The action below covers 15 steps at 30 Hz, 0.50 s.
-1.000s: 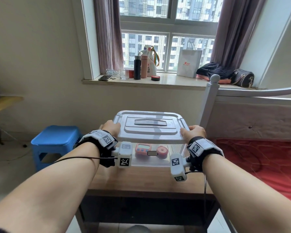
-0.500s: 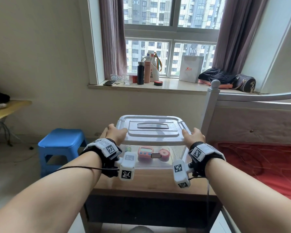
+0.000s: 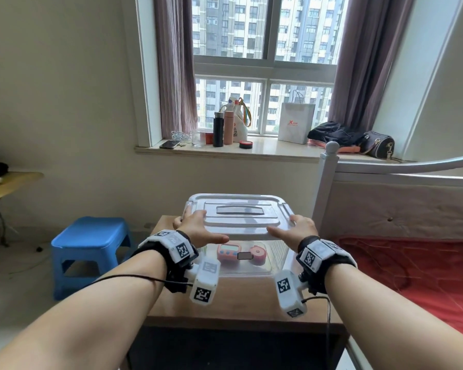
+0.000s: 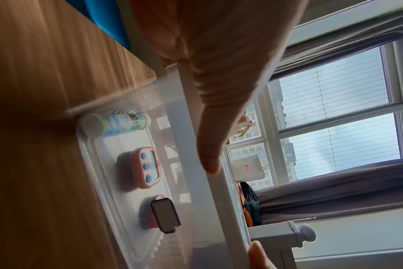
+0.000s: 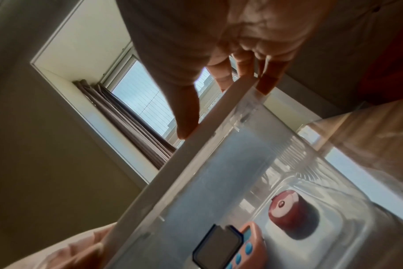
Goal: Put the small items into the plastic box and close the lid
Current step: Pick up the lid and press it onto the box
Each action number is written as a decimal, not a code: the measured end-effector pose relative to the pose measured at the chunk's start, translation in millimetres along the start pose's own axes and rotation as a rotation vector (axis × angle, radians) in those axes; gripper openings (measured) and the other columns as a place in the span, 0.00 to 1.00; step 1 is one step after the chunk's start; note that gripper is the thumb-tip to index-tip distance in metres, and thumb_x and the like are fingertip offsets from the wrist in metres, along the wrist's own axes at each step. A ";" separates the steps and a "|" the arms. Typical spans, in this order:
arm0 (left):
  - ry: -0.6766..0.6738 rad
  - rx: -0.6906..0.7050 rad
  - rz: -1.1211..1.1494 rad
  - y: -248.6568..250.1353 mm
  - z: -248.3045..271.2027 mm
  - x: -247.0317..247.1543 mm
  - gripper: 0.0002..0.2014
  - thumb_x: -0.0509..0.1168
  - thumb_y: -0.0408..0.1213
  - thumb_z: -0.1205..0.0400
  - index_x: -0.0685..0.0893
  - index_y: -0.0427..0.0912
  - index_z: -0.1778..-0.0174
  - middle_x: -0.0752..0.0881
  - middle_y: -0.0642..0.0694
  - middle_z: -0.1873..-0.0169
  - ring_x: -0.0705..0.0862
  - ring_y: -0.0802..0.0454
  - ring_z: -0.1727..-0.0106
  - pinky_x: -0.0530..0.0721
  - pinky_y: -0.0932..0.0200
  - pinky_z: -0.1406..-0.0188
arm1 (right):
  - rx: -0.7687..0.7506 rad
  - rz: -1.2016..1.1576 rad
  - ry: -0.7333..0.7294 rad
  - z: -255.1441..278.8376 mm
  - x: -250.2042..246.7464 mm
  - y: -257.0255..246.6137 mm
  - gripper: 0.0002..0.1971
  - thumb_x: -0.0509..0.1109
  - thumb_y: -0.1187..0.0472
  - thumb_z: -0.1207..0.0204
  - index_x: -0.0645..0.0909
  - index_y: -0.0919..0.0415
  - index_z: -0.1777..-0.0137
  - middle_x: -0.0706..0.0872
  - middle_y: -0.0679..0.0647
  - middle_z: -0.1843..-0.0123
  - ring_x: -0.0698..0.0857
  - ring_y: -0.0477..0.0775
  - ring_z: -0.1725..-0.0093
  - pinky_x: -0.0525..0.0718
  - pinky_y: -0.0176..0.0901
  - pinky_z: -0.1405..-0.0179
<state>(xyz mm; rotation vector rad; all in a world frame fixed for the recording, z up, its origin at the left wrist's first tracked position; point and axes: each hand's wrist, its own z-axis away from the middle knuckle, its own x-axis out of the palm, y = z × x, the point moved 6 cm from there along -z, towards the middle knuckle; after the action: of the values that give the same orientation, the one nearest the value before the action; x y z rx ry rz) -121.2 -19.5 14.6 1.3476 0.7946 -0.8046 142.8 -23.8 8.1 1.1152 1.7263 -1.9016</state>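
Note:
A clear plastic box (image 3: 277, 253) stands on a wooden table (image 3: 238, 303) with its translucent lid (image 3: 238, 209) lying on top. Inside lie a pink timer (image 3: 227, 252), a small black rectangular item (image 3: 245, 255), a red round item (image 3: 257, 252) and a white-and-green tube (image 4: 117, 123). My left hand (image 3: 195, 225) rests flat on the lid's front left corner, thumb (image 4: 209, 131) stretched along the front lip. My right hand (image 3: 300, 228) lies on the front right corner, thumb (image 5: 186, 116) on the lip and fingers (image 5: 268, 81) over the side edge.
A blue plastic stool (image 3: 91, 236) stands left of the table. A white bedpost (image 3: 328, 188) and a bed with a red cover (image 3: 412, 268) are close on the right. The windowsill (image 3: 265, 152) behind carries bottles, a phone, a paper bag and handbags.
The lid, held a little above the box a second ago, has come down onto it. Both hands have gone from holding its sides to lying on its front corners with thumbs spread.

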 end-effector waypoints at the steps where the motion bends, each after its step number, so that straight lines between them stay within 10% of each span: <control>1: 0.000 0.002 0.011 1.0 -4.8 1.8 0.52 0.73 0.65 0.37 0.62 0.50 0.18 0.50 0.45 0.15 0.54 0.37 0.16 0.59 0.48 0.19 | -0.009 0.006 0.003 -3.3 0.7 0.4 0.41 0.76 0.37 0.40 0.76 0.60 0.31 0.76 0.60 0.28 0.78 0.59 0.31 0.77 0.52 0.27; 15: 0.018 0.010 0.036 10.9 -75.5 9.8 0.51 0.71 0.65 0.35 0.60 0.50 0.18 0.53 0.47 0.15 0.51 0.37 0.16 0.54 0.48 0.18 | -0.041 0.016 0.045 -66.3 13.0 -6.8 0.35 0.74 0.40 0.33 0.77 0.64 0.33 0.77 0.62 0.31 0.75 0.58 0.30 0.74 0.48 0.29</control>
<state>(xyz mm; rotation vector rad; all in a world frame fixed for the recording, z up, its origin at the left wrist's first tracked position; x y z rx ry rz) -108.9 56.0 7.1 1.3762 0.7791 -0.7695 150.9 43.6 6.3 1.1622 1.7666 -1.8364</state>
